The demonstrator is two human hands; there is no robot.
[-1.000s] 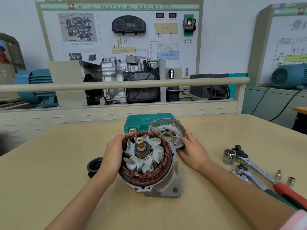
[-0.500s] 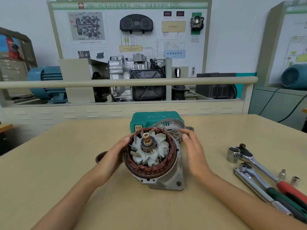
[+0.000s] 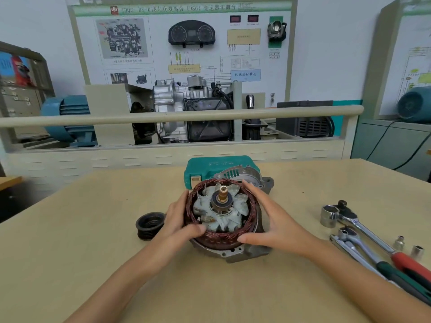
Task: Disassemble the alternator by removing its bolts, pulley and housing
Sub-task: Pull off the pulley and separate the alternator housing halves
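My left hand (image 3: 180,221) and right hand (image 3: 271,226) are bare, with no gloves, rings or watch on them. Both of my forearms are uncovered right to the lower edge of the view, no sleeve showing. My fingernails are short and plain, without polish.

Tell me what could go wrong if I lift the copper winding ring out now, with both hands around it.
Your left hand and right hand have thumbs pressing on the bare copper stator winding; pulling there may bend or scrape wires. If the ring cocks, it may jam in the lower housing or strike the rotor fan. The removed cover and pulley sit close by, so a sudden release could knock them.
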